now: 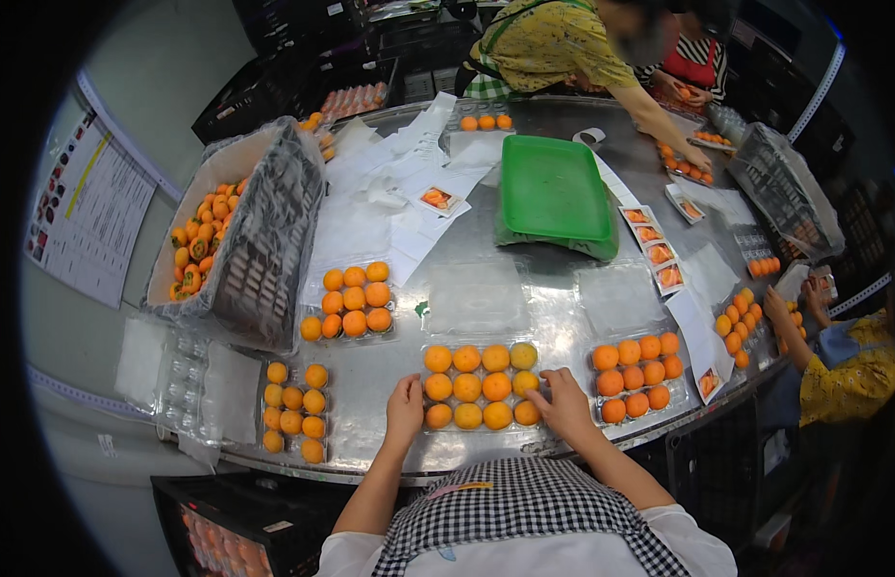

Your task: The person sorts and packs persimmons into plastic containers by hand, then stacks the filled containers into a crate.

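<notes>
Directly before me on the metal table lies a clear plastic tray (483, 428) filled with rows of orange persimmons (467, 388). A yellower persimmon (523, 355) sits in its far right corner. My left hand (405, 405) is at the tray's left edge, with its fingers partly hidden, so its grip is unclear. At the right edge is my right hand (568, 405), thumb and fingers apart, the thumb touching or very close to the near right persimmon (526, 413). Beyond the tray, its lid (477, 297) lies folded back with a white sheet on it.
Other persimmon trays stand left (292, 399), far left (354, 298) and right (635, 375). A lined crate (263, 252) holds loose persimmons. Green trays (555, 191) are stacked mid-table, near picture labels (660, 252). Co-workers' hands (698, 157) reach in across the table and from the right (778, 306).
</notes>
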Motion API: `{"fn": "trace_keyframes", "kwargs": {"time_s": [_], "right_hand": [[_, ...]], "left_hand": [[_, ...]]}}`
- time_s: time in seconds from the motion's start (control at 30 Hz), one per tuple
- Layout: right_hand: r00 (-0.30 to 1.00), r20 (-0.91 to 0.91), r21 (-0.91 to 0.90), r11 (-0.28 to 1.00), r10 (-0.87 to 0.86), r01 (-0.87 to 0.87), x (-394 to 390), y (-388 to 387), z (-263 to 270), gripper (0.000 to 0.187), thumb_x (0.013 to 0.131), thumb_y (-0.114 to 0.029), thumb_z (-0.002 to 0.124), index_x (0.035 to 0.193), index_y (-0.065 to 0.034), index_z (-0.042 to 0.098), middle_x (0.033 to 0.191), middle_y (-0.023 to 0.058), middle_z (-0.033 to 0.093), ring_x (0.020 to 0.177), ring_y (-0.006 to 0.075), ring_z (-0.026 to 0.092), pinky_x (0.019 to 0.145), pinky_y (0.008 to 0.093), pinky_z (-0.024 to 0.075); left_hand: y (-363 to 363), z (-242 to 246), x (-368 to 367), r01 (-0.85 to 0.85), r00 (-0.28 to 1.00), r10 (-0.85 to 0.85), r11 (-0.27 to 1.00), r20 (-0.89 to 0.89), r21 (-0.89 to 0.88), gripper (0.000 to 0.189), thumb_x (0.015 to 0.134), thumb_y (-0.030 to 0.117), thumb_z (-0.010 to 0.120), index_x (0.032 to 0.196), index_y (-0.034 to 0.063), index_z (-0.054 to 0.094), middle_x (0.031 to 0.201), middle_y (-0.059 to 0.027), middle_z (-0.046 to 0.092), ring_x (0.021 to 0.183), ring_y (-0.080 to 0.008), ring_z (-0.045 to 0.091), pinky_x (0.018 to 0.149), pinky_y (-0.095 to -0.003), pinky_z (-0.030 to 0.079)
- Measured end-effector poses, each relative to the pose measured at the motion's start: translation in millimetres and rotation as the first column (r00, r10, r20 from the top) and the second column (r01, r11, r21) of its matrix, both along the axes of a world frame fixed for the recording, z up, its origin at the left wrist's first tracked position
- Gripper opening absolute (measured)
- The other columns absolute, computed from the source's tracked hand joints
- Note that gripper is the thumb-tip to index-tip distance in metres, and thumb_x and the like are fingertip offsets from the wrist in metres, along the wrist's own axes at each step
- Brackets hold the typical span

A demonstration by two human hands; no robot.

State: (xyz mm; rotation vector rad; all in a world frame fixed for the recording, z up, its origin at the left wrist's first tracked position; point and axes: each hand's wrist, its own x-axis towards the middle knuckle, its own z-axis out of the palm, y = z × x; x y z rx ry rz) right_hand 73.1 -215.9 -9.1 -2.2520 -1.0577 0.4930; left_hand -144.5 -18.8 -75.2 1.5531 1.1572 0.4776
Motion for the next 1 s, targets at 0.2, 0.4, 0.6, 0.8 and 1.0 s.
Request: {"fn": "trace_keyframes", "kwargs": {"time_s": [0.2, 0.4, 0.6, 0.8, 1.0], "right_hand": [[0.976, 0.194, -0.023, 0.995, 0.095, -0.093, -4.8, 16.8, -19.1, 0.043, 0.074, -0.023, 0.072, 0.103, 0.0007, 0.052, 0.103, 0.0196, 0.053, 0.097, 0.0353, 0.051, 0.079, 0.0424, 0.0481], [0.998, 0.063, -0.028, 1.0, -0.011, 0.013, -0.2, 23.5, -5.8, 0.047, 0.073, -0.021, 0.073, 0.106, 0.0016, 0.049, 0.095, 0.0186, 0.058, 0.094, 0.0322, 0.055, 0.081, 0.0408, 0.0483], [0.751, -0.653, 0.225, 0.972, 0.096, 0.071, 1.4, 27.0, 17.5, 0.039, 0.08, -0.022, 0.071, 0.106, 0.001, 0.053, 0.094, 0.01, 0.062, 0.085, 0.018, 0.061, 0.077, 0.027, 0.0495], [0.967, 0.192, 0.142, 0.97, 0.169, -0.198, 36.4, 38.0, -0.3, 0.052, 0.072, -0.013, 0.07, 0.12, -0.0052, 0.051, 0.126, 0.0131, 0.05, 0.116, 0.0329, 0.044, 0.095, 0.0418, 0.0388], [0.799, 0.464, -0.089, 0.918, 0.383, -0.387, 34.1, 51.4, -23.2, 0.059, 0.067, -0.015, 0.074, 0.12, -0.0071, 0.049, 0.121, 0.0114, 0.05, 0.113, 0.0326, 0.046, 0.093, 0.045, 0.0379]], "left_hand": [[-17.7, 11.3, -9.8, 0.114, 0.989, -0.088, 0.966, -0.119, 0.231, 0.028, 0.093, 0.019, 0.051, 0.113, -0.0003, 0.058, 0.102, -0.0174, 0.058, 0.087, -0.0281, 0.058, 0.079, -0.0357, 0.048], [-45.2, 83.8, 26.4, 0.237, 0.968, -0.247, 0.82, -0.051, 0.522, 0.034, 0.084, 0.01, 0.059, 0.116, 0.0007, 0.053, 0.115, -0.0191, 0.05, 0.109, -0.0338, 0.05, 0.092, -0.0388, 0.043], [-73.3, 93.0, 72.8, 0.459, 0.852, -0.524, 0.735, -0.012, 0.499, 0.055, 0.078, 0.011, 0.069, 0.127, 0.0035, 0.046, 0.123, -0.0166, 0.046, 0.114, -0.034, 0.047, 0.098, -0.0378, 0.039], [-62.3, 71.1, 70.1, 0.333, 0.904, -0.346, 0.938, 0.252, 0.094, 0.052, 0.078, 0.018, 0.073, 0.121, 0.0012, 0.05, 0.115, -0.0133, 0.055, 0.108, -0.022, 0.054, 0.09, -0.0313, 0.045], [-61.3, 61.6, 56.5, 0.349, 0.9, -0.356, 0.934, 0.253, 0.076, 0.05, 0.078, 0.016, 0.073, 0.12, 0.0016, 0.049, 0.114, -0.0117, 0.054, 0.106, -0.0187, 0.053, 0.088, -0.0288, 0.046]]}}
